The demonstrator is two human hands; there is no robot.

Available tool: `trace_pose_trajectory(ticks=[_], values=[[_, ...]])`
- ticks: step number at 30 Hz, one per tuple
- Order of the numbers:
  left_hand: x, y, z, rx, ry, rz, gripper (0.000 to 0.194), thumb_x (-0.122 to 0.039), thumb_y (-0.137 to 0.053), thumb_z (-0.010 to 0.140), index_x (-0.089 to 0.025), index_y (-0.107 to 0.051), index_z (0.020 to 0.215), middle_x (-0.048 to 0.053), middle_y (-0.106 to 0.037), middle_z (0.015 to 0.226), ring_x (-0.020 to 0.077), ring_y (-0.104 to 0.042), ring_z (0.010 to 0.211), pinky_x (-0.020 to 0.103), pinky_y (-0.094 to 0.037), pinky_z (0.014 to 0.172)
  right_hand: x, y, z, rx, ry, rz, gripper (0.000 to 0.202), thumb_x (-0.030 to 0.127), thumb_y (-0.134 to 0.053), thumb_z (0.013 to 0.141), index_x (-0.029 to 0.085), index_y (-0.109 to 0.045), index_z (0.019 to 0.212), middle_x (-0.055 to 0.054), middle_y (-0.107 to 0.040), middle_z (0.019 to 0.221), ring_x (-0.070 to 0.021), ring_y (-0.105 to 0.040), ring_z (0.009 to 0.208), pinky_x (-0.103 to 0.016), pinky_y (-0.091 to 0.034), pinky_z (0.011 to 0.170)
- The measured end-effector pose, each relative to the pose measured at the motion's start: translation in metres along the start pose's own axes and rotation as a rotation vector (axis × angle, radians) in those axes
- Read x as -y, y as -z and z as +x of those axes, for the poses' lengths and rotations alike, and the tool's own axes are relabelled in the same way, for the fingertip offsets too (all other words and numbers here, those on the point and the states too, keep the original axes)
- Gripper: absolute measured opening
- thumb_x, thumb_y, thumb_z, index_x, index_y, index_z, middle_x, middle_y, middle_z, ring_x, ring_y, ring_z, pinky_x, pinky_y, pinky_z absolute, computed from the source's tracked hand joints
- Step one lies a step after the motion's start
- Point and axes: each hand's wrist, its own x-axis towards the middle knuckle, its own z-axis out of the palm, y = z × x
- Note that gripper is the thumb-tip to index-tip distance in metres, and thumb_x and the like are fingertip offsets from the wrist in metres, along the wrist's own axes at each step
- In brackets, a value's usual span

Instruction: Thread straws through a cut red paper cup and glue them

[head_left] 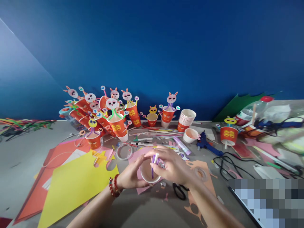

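My left hand [130, 173] wears red bead bracelets and is wrapped round the side of a paper cup [145, 173], whose open mouth faces up toward me. Over the cup's right side, my right hand [173, 165] pinches purple pipe cleaners [152, 172] together with a short white piece [156, 158]. One purple end reaches into the cup. My right fingers partly cover the rim, and the cup's outer wall is mostly hidden. Black-handled scissors [180, 191] lie just below my right hand.
Decorated red cups with rabbit heads [116, 122] crowd the back left. Nearby are a cup stack [186, 117], a blue glue gun [206, 144], a tape roll [124, 151] and yellow paper [73, 186]. Black cables [228, 164] and a plastic bottle [251, 109] occupy the right.
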Motion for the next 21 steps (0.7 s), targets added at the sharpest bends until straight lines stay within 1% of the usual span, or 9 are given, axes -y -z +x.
trace_pose_trajectory(ticks=[2,5,9,11,16,19,21], values=[[-0.0003,0.0004,-0.0006,-0.001,0.047,-0.005,0.092,-0.040,-0.079,0.077,-0.027,-0.026,0.152,0.019,-0.051,0.144,0.0354,-0.053,0.132,0.047,-0.047,0.106,-0.0010,-0.0008,0.0000,-0.010,0.019,0.019,0.019,0.011,-0.059,0.083,0.025,-0.067,0.094,-0.003,-0.074,0.089,-0.0222,-0.064,0.086,-0.037,-0.049,0.087],[0.0000,0.0010,-0.0012,0.016,0.124,-0.009,0.088,-0.045,-0.080,0.074,-0.022,-0.035,0.146,0.019,-0.053,0.141,0.0364,-0.053,0.130,0.047,-0.046,0.106,-0.0031,-0.0023,-0.0009,-0.038,0.004,0.036,0.014,0.012,-0.059,0.085,0.024,-0.066,0.084,-0.003,-0.072,0.081,-0.0210,-0.063,0.080,-0.035,-0.050,0.082],[0.0027,0.0018,-0.0023,-0.004,0.126,-0.030,0.089,-0.045,-0.080,0.074,-0.022,-0.033,0.146,0.020,-0.049,0.145,0.0383,-0.046,0.136,0.052,-0.042,0.109,-0.0033,-0.0030,-0.0023,-0.073,-0.044,0.046,0.012,0.016,-0.059,0.088,0.024,-0.068,0.087,-0.003,-0.069,0.079,-0.0199,-0.061,0.076,-0.031,-0.049,0.072],[0.0034,0.0024,-0.0026,-0.030,0.112,-0.042,0.089,-0.044,-0.080,0.074,-0.023,-0.033,0.146,0.019,-0.048,0.145,0.0389,-0.045,0.136,0.053,-0.041,0.110,-0.0018,-0.0027,-0.0023,-0.086,-0.066,0.073,0.011,0.018,-0.059,0.090,0.024,-0.068,0.088,-0.003,-0.068,0.080,-0.0198,-0.062,0.077,-0.031,-0.048,0.070],[0.0029,0.0030,-0.0041,-0.080,0.097,-0.028,0.086,-0.044,-0.080,0.073,-0.025,-0.035,0.144,0.017,-0.052,0.140,0.0376,-0.051,0.130,0.052,-0.044,0.106,0.0007,-0.0020,-0.0012,-0.142,-0.115,0.151,0.012,0.027,-0.060,0.095,0.024,-0.068,0.086,-0.003,-0.067,0.081,-0.0200,-0.063,0.079,-0.031,-0.048,0.073],[0.0039,0.0016,-0.0057,-0.093,0.082,-0.003,0.086,-0.045,-0.080,0.073,-0.025,-0.035,0.144,0.017,-0.053,0.139,0.0375,-0.053,0.128,0.051,-0.046,0.105,0.0007,-0.0042,-0.0014,-0.181,-0.113,0.127,0.012,0.030,-0.062,0.094,0.024,-0.066,0.085,-0.003,-0.067,0.080,-0.0206,-0.063,0.077,-0.032,-0.048,0.073],[0.0050,0.0006,-0.0064,-0.100,0.064,0.003,0.087,-0.046,-0.080,0.073,-0.025,-0.034,0.145,0.018,-0.053,0.139,0.0376,-0.053,0.128,0.051,-0.046,0.105,0.0006,-0.0072,-0.0019,-0.234,-0.098,0.074,0.013,0.031,-0.062,0.094,0.023,-0.064,0.084,-0.004,-0.066,0.079,-0.0209,-0.062,0.075,-0.032,-0.048,0.071]])
